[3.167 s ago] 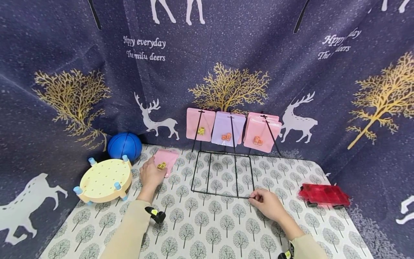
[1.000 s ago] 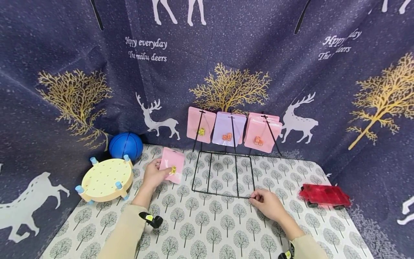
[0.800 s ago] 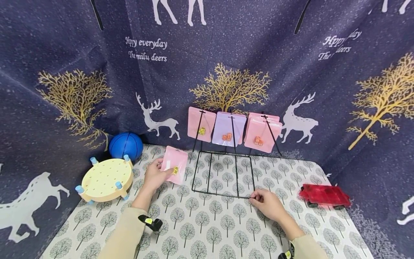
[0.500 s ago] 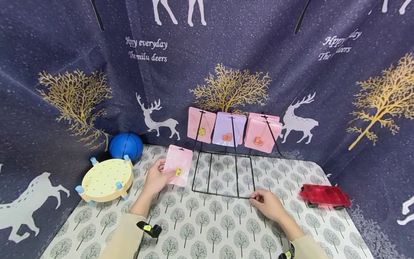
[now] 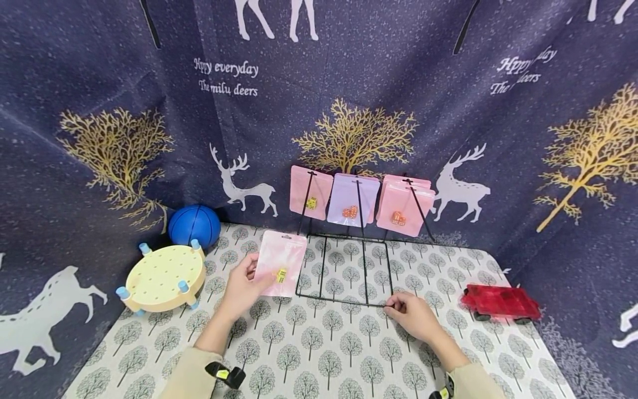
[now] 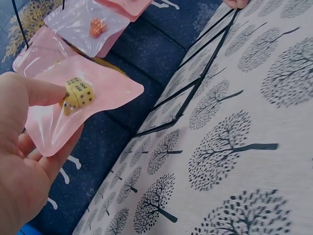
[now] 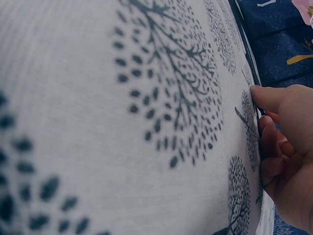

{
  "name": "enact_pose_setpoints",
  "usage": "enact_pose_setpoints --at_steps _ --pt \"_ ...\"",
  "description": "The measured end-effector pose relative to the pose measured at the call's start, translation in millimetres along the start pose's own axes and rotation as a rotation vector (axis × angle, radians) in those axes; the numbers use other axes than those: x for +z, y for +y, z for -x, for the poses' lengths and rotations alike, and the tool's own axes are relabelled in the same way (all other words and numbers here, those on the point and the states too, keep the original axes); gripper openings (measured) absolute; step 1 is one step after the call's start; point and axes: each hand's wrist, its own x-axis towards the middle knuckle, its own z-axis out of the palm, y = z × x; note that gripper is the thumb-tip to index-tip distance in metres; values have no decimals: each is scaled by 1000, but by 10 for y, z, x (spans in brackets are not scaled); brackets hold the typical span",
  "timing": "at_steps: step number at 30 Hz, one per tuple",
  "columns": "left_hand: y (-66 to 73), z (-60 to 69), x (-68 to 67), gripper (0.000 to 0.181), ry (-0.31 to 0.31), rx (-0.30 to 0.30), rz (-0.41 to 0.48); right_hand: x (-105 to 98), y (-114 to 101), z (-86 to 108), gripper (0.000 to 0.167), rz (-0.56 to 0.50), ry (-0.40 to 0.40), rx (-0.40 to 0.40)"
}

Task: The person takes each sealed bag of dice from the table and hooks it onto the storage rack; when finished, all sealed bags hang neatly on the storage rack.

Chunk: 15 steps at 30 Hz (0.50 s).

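Observation:
My left hand (image 5: 241,289) pinches a pink zip pouch (image 5: 284,252) between thumb and fingers, held upright left of a black wire display rack (image 5: 367,303). Two yellow dice (image 6: 78,93) show in the pouch under the thumb in the left wrist view; its hang hole is at the top. My right hand (image 5: 413,317) pinches the front right corner of the rack's base. On the rack's hooks hang a pink pouch (image 5: 299,188) with yellow dice, a lilac pouch (image 5: 344,194) with orange dice, and pink pouches (image 5: 399,204) with orange dice, others partly hidden behind.
On the left stand a pale yellow round pegged stool (image 5: 164,277), legs up, and a blue ball (image 5: 193,226). A red toy car (image 5: 500,301) sits at the right. A tree-patterned cloth (image 5: 319,354) covers the table, and a dark blue curtain (image 5: 319,72) hangs behind.
My left hand has picked the pink pouch up from the table's left side, turned it upright and carried it rightward toward the rack. The right hand has stayed on the rack's corner.

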Motion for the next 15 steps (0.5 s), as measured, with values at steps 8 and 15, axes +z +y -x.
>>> enact_pose_setpoints --at_steps 8,15 --pt "155 128 31 48 -39 151 33 7 30 -3 10 -9 11 -27" --pt "316 198 62 47 -49 354 13 6 32 1 11 -15 8 -26"
